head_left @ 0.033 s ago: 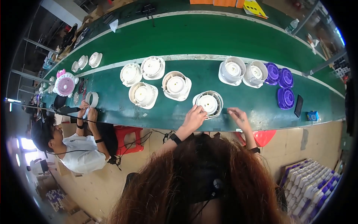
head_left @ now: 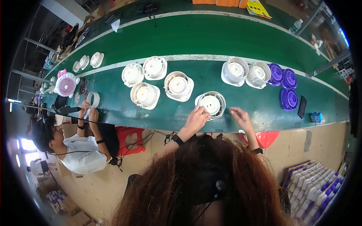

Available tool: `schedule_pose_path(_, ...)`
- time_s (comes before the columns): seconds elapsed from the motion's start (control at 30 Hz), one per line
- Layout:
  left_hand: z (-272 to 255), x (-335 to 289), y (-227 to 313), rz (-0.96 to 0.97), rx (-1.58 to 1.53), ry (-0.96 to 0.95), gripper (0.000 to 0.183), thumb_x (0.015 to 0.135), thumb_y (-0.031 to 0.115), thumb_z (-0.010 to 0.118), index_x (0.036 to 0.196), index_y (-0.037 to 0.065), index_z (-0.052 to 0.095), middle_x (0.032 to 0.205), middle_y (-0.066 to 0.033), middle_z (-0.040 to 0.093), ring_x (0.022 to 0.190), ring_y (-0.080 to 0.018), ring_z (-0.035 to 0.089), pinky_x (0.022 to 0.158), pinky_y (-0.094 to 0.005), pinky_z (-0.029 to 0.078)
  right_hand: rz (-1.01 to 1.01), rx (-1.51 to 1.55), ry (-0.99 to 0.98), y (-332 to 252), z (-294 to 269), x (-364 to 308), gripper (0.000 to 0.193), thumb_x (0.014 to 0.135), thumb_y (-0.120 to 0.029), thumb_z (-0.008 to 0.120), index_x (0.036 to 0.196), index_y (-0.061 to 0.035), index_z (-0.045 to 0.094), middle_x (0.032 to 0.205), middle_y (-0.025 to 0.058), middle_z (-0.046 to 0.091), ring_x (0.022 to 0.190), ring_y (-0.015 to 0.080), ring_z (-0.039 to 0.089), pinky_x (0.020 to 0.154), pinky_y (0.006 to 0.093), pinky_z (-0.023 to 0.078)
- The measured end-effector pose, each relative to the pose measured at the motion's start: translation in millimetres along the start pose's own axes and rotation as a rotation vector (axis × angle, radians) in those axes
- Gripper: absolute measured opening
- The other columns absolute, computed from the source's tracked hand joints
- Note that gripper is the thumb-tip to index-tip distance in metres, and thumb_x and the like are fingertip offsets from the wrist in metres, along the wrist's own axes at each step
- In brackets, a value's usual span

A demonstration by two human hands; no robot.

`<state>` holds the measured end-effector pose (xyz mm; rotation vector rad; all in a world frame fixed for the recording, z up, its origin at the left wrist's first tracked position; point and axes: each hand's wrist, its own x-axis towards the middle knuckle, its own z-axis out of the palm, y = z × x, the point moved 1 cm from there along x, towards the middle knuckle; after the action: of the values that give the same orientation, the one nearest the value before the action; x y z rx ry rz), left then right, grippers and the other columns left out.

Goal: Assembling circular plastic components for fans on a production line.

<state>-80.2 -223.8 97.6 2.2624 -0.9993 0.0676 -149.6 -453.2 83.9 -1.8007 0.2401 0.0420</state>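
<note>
A white round fan housing [head_left: 213, 102] with a ribbed rim and a squarish base stands near the bench's front edge, its open side up. My left hand [head_left: 197, 118] is closed on its near left rim, fingertips over the edge. Just right of the housing, apart from it, my right hand [head_left: 240, 116] hovers with its fingers drawn together; anything between the fingertips is too small to make out. Beyond my left hand stands another white housing [head_left: 178, 86], beside a group of similar white housings [head_left: 144, 95]. Two more white housings [head_left: 235, 71] stand at the back right.
Several purple round parts [head_left: 289, 99] lie to the right, near a dark phone [head_left: 302, 107] and a small blue box [head_left: 316, 117]. On the left a co-worker [head_left: 81, 154] handles a white ring [head_left: 93, 100] near a pink-and-white fan [head_left: 66, 85]. A raised ledge [head_left: 196, 58] runs behind.
My right hand has shifted very slightly toward the housing. My left hand and the parts on the bench stay where they were.
</note>
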Motion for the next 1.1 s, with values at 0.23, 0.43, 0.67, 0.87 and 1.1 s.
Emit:
schedule_pose_path(0.23, -4.6, -2.6, -4.9, -0.041, 0.001, -0.022, 0.01, 0.068, 0.012, 0.066, 0.077, 0.008, 0.063, 0.081, -0.0033, 0.049, 0.081, -0.021, 0.049, 0.066, -0.0321, 0.046, -0.038, 0.0, 0.035, -10.1, 17.3, 19.1, 0.026, 0.087, -0.015, 0.05, 0.106, 0.0022, 0.052, 0.098, 0.0127, 0.06, 0.089, 0.0175, 0.059, 0.078, 0.0268, 0.045)
schedule_pose_path(0.43, -11.3, -2.3, -9.0, -0.032, -0.013, -0.073, 0.01, 0.068, 0.012, 0.065, 0.076, 0.007, 0.062, 0.082, -0.0032, 0.048, 0.084, -0.0213, 0.048, 0.069, -0.0336, 0.046, -0.004, -0.072, 0.083, -13.4, 29.6, 27.9, 0.035, 0.087, -0.019, 0.05, 0.111, 0.0062, 0.048, 0.103, 0.0202, 0.057, 0.094, 0.022, 0.058, 0.08, 0.0294, 0.046)
schedule_pose_path(0.67, -30.7, 4.5, -2.3, -0.235, -0.234, 0.058, 0.029, 0.071, 0.016, 0.064, 0.098, 0.008, 0.058, 0.101, -0.0065, 0.046, 0.079, -0.0213, 0.054, 0.066, -0.0314, 0.047, 0.067, -0.031, 0.061, 11.9, 38.8, 33.2, 0.047, 0.087, -0.031, 0.048, 0.113, 0.0087, 0.046, 0.102, 0.024, 0.057, 0.096, 0.0256, 0.057, 0.082, 0.0308, 0.044)
schedule_pose_path(0.87, -3.6, 1.3, -45.0, -0.876, -0.829, -0.157, 0.057, 0.083, 0.025, 0.056, 0.126, -0.004, 0.034, 0.111, -0.0128, 0.049, 0.085, -0.0124, 0.056, 0.07, -0.0273, 0.05, 0.232, 0.021, 0.078, 22.1, 44.0, 43.1, 0.057, 0.089, -0.041, 0.038, 0.113, 0.0094, 0.046, 0.102, 0.0223, 0.057, 0.101, 0.0265, 0.052, 0.089, 0.0297, 0.037)
schedule_pose_path(1.1, 4.0, -6.0, -48.9, -1.083, -1.159, -0.22, 0.066, 0.083, 0.034, 0.055, 0.131, -0.002, 0.029, 0.118, -0.0104, 0.046, 0.106, -0.0194, 0.046, 0.092, -0.0357, 0.036, 0.298, 0.176, 0.051, 12.0, 54.6, 36.8, 0.063, 0.09, -0.045, 0.033, 0.115, 0.0119, 0.044, 0.109, 0.0226, 0.054, 0.107, 0.0286, 0.048, 0.093, 0.0299, 0.033)
